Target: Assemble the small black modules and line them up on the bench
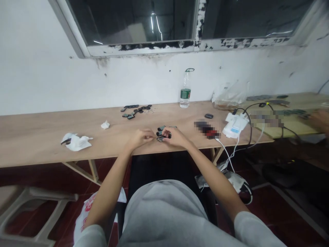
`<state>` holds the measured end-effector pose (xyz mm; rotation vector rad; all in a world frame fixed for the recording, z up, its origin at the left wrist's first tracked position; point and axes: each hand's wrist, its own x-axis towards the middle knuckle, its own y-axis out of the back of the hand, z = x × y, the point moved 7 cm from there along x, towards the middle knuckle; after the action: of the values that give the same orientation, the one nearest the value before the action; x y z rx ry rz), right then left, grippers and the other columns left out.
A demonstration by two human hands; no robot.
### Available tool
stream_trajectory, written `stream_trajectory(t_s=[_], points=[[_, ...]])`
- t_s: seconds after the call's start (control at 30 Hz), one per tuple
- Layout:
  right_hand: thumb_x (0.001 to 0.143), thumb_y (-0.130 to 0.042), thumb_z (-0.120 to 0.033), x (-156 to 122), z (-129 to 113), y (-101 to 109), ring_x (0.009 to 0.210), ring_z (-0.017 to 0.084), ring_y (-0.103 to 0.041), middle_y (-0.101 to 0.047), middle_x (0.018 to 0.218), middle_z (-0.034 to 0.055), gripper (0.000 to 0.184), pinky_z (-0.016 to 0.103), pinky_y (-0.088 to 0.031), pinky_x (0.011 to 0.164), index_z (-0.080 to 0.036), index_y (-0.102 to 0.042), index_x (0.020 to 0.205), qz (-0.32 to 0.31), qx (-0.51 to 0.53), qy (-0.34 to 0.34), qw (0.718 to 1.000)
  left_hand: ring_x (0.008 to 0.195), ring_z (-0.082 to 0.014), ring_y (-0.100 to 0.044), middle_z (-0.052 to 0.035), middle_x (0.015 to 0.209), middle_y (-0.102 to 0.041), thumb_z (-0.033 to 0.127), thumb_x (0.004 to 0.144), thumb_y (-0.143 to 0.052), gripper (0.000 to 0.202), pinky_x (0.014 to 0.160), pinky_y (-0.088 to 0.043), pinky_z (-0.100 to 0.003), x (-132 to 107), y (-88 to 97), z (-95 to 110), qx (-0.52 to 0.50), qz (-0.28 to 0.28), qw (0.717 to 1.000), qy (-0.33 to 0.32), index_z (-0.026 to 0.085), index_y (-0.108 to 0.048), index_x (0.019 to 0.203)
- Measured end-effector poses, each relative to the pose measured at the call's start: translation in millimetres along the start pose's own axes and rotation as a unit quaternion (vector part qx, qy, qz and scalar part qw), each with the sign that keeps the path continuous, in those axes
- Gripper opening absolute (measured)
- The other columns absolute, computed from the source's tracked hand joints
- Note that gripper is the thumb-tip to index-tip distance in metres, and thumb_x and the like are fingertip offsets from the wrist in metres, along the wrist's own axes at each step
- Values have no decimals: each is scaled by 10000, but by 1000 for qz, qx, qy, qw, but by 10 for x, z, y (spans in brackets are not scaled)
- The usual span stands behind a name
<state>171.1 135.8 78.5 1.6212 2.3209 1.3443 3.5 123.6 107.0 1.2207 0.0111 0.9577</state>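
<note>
My right hand (175, 136) is closed around a small black-and-grey flat piece (160, 139), low over the wooden table near its front edge. Just to the left, my left hand (143, 138) has its fingers curled and pinched together; whatever lies between them is too small to make out. Behind my right hand lie more black-and-grey pieces (160, 129), partly covered by the fingers. Farther back, a loose group of similar dark pieces (131, 116) is spread out, with tiny pale bits (149, 111) beside it.
A water bottle (185, 94) stands by the wall. Crumpled tissues (78, 141) lie at the left. On the right are a small black case (209, 116), a white power strip (235, 125) with cables, and a plastic bag (230, 97). Another person's hand (320, 120) shows at the far right.
</note>
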Motion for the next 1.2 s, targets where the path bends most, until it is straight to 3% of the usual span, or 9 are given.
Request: stream_trajectory(t_s=[0.1,0.27,0.5,0.77,1.0,1.2], points=[[810,-667,-222,-2,-57,57,723,147,-618,-695,879,18,135,250,-465,689,-186,-666,940,16,52,-12,998,681,-138,-638,-61,882,-714,366,947,-593,256,635,-510,-244,23,-21,152,16,26,999,-32,185,-772,916],[795,-672,-265,-15,-178,181,692,141,-628,-692,872,16,169,256,-490,677,-191,-664,947,72,91,-24,993,961,-196,-688,-94,1094,-695,335,937,-622,227,830,-560,-292,50,-2,290,56,63,993,-84,220,-743,1090],[763,-672,-277,-1,-153,198,696,147,-637,-669,859,22,186,271,-523,678,-182,-630,917,98,145,-44,984,1006,-209,-703,-82,1136,-727,328,944,-603,233,887,-562,-309,36,44,245,80,38,994,-59,223,-729,1109],[771,-680,-303,-19,-186,193,704,161,-652,-658,797,11,203,261,-521,649,-192,-597,919,78,176,-54,980,979,-213,-724,-78,1138,-742,342,941,-601,231,887,-571,-311,6,53,219,102,36,993,-56,225,-743,1081],[768,-693,-320,-3,-114,166,713,172,-678,-640,808,11,225,252,-521,602,-196,-573,912,68,231,-61,969,962,-223,-736,-87,1152,-747,352,936,-610,244,854,-606,-326,0,85,211,61,37,996,-44,211,-767,1060],[760,-708,-344,10,-64,137,692,165,-671,-622,838,17,252,251,-531,570,-195,-573,912,69,245,-65,965,1029,-231,-721,-79,1186,-734,404,939,-620,272,926,-578,-331,15,52,160,65,32,997,-35,219,-764,1078]])
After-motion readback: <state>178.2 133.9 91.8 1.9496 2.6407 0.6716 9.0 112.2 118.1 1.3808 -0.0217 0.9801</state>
